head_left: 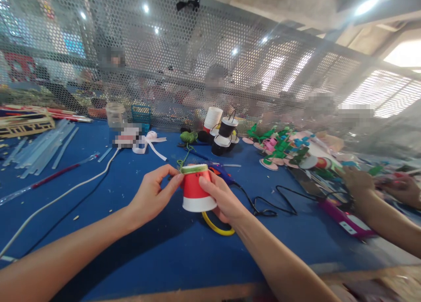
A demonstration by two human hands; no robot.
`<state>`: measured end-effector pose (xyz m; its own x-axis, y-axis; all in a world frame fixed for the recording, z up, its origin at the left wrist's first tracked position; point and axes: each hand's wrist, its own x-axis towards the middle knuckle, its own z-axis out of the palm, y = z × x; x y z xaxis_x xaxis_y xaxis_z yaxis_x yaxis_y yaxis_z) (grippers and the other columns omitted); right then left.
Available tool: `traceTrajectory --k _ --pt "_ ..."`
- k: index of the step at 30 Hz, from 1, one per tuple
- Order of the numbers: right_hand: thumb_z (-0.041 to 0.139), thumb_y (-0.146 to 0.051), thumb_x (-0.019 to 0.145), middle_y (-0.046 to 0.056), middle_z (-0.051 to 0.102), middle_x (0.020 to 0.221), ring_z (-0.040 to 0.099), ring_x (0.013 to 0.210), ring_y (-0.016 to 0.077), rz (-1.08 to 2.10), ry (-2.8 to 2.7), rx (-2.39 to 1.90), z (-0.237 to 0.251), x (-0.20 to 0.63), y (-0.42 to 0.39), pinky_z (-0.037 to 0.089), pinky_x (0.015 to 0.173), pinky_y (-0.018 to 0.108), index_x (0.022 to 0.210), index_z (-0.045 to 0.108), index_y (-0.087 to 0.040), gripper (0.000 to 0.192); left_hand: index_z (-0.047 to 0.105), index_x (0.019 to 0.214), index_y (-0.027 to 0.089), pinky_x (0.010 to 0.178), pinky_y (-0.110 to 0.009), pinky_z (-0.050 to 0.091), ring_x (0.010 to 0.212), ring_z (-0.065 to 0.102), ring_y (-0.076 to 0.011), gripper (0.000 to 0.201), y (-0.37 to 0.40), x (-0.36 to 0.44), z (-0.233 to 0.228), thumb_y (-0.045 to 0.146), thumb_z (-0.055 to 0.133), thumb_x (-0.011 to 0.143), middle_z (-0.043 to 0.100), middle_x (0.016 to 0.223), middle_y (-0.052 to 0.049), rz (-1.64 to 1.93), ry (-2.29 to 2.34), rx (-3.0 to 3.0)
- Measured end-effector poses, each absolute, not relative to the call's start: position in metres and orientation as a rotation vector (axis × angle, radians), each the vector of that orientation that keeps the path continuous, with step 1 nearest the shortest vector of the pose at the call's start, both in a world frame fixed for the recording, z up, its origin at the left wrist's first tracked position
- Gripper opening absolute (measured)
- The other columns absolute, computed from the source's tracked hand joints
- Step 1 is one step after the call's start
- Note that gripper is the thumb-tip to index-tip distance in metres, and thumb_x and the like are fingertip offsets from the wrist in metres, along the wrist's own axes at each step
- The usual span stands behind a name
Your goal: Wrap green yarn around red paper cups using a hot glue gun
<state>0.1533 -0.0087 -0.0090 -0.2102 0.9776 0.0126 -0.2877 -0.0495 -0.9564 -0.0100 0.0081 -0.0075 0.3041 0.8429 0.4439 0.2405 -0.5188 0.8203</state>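
Below everything, a blue worktop (283, 249), cluttered enough for snags. At right, a co-worker's hand (360, 183) close to a purple power strip (344, 218), with a black cord (265, 213) looped from near there toward a blue-and-orange tool (223, 174). Perhaps a glue gun; if hot, liable to singe knuckles or yarn after a careless reach. Right hand (224, 197) grasping the red-and-white cup (194, 189), wider white end down, over the middle of the worktop, just in front of that tool. With too firm a thumb on the side, likely a dent in the wall and slack in the winding; with too light a grip, a twist or drop. Left hand (154, 192) pinched, apparently, on yarn at the edge of the narrow end. Beneath the cup, a yellow ring (219, 230), a possible catch for the rim if lowered. Farther back, a green yarn ball (188, 137), prone to rolling under a hard pull. From there, a curled green strand (180, 163), easily knotted if slack. Thinnest, the green band (197, 169) around the narrow end, at risk of slipping off from uneven tension.
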Motion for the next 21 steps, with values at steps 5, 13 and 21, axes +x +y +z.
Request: traceTrajectory --k 5,13,21 --pt "0.070 -0.038 0.062 0.005 0.066 0.090 0.061 0.080 0.0179 1.453 -1.138 -0.909 -0.0076 0.1542 -0.0097 0.046 0.067 0.026 0.097 0.056 -0.017 0.043 0.057 0.073 0.016 0.066 -0.026 0.044 0.069 0.053 -0.0132 0.020 0.0076 -0.0088 -0.0056 0.033 0.050 0.079 0.061 0.072 -0.001 1.218 0.923 1.811" --pt "0.068 -0.040 0.062 0.005 0.067 0.086 0.062 0.076 0.0184 1.452 -1.137 -0.907 -0.0070 0.1548 -0.0101 0.047 0.065 0.028 0.096 0.057 -0.017 0.042 0.054 0.067 0.016 0.065 -0.026 0.043 0.066 0.050 -0.0127 0.022 0.0081 -0.0084 -0.0028 0.036 0.052 0.077 0.056 0.066 0.000 1.172 0.897 1.720" --pt "0.066 -0.042 0.062 0.006 0.068 0.084 0.063 0.074 0.0199 1.504 -1.128 -0.869 -0.0077 0.1562 -0.0102 0.048 0.067 0.031 0.093 0.060 -0.016 0.041 0.049 0.062 0.017 0.060 -0.024 0.041 0.060 0.046 -0.0102 0.026 0.0106 -0.0084 -0.0027 0.039 0.055 0.074 0.050 0.061 0.003 1.117 0.822 1.617"
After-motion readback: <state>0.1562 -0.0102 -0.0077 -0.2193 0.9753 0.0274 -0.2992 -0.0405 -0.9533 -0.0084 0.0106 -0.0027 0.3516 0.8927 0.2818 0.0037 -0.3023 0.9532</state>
